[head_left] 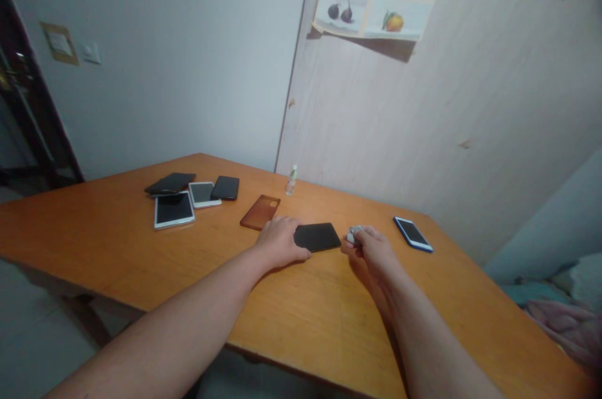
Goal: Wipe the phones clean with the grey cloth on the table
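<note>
My left hand (282,241) grips the left end of a black smartphone (318,237), thumb on the near edge and fingers at the far edge. The phone lies dark side up on the wooden table (301,305). Just off its right end, my right hand (374,247) pinches a small crumpled grey-white cloth or wipe (353,234); its exact kind is unclear. Behind my left hand lies an empty brown translucent phone case (261,212). A small clear spray bottle (291,180) stands upright farther back.
At the left, a black tablet or folder (171,183), a white tablet (174,209), a white phone (204,194) and a black phone (226,187) lie close together, some overlapping. On the right rests a blue-edged white phone (412,234). A wall borders the table's far side.
</note>
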`<state>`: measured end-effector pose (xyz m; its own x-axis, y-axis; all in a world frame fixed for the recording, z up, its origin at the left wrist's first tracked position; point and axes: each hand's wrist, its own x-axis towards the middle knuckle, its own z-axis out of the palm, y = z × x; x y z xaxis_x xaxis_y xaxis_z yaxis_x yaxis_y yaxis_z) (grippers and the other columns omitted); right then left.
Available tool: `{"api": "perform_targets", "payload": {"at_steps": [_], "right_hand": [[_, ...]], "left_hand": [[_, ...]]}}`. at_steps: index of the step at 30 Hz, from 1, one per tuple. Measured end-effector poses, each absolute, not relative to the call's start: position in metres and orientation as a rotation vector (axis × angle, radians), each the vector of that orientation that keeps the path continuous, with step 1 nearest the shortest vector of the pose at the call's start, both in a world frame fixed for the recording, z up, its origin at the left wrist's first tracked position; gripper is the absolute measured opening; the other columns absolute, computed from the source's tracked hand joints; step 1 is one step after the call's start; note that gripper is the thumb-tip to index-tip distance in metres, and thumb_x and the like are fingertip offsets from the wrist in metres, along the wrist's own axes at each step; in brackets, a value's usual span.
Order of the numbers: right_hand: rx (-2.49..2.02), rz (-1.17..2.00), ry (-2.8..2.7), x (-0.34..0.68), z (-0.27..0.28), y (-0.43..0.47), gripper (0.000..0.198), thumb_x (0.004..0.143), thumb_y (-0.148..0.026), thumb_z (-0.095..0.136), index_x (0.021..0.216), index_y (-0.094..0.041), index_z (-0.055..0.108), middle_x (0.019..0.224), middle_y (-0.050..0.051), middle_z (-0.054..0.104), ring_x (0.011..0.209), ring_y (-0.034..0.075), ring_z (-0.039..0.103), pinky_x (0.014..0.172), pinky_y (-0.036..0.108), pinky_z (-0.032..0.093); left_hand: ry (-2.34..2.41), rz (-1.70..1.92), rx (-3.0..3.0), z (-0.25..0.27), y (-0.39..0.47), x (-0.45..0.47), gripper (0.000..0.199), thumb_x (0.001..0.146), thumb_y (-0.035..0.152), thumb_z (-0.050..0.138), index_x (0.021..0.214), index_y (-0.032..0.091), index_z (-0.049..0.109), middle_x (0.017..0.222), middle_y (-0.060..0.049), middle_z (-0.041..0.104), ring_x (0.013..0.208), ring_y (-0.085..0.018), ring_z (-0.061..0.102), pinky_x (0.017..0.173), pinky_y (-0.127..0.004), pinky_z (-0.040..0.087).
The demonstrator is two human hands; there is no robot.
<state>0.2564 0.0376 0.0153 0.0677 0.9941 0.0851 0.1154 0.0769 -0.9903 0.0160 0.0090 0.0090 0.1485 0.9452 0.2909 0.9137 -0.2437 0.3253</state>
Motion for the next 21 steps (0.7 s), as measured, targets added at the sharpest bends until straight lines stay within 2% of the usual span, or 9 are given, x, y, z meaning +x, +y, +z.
{"api": "perform_targets", "payload": {"at_steps": [15,21], "right_hand": [[-1.217,1.043,-1.280,0.258,0.006,0.042,0.036,0.061,-0.051,0.079,0.072,-0.018,0.066,0.068,0.005,0.068,0.067,0.020,0.062,0.059,0.029,0.043],[-1.148,0.984,-1.278,0.253,-0.012,0.046,0.035,0.067,-0.050,0.076,0.081,-0.020,0.065,0.072,0.004,0.068,0.067,0.020,0.062,0.061,0.030,0.046]], "left_hand": [[1.786,0.542,2.343,0.009,0.005,0.019,0.066,0.061,0.074,0.068,0.103,0.023,0.071,0.108,-0.010,0.060,0.107,-0.033,0.056,0.087,-0.040,0.048],[1.784,0.515,2.346,0.009,0.003,0.020,0.068,0.062,0.076,0.066,0.104,0.022,0.071,0.107,-0.011,0.059,0.108,-0.034,0.054,0.089,-0.041,0.047]]}}
